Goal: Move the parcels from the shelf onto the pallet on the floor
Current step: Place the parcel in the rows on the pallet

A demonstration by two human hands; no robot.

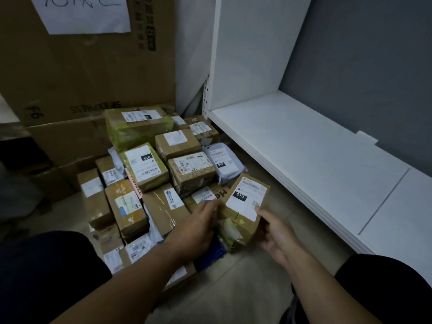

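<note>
Left grip point(201, 228) and right grip point(273, 232) both clasp parcel point(245, 206), centre-right of frame, tilted over pile point(149, 169) edge. Risk: set on sloped neighbours, it may slide off pallet point(210, 256) onto floor point(257, 288)

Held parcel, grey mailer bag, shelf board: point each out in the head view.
Held parcel point(243, 204): head view, on its white label.
Grey mailer bag point(222, 158): head view, on its shipping label.
Shelf board point(304, 148): head view, on its bare white top.

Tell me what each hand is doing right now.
Left hand: holding the parcel by its left edge.
Right hand: holding the same parcel's right edge.
</note>
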